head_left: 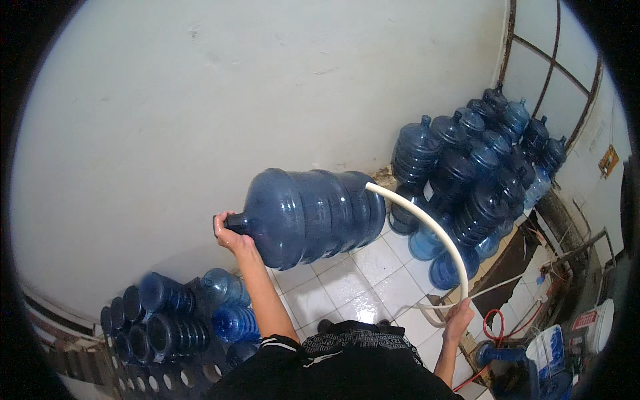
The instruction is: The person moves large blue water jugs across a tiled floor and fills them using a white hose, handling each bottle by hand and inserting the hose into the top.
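Observation:
My left hand is closed round the neck of a large blue water bottle, held sideways with its base toward the right. Lower on the right, my right hand grips a curved cream-white hose. The hose's upper end overlaps the bottle's side near its base; whether they touch I cannot tell. A thinner pale tube runs rightward from near that hand.
Stacked blue bottles stand along the right wall; more lie in a perforated dark rack at lower left. White tiled floor lies below. At lower right are buckets and a red hose. A white wall rises behind.

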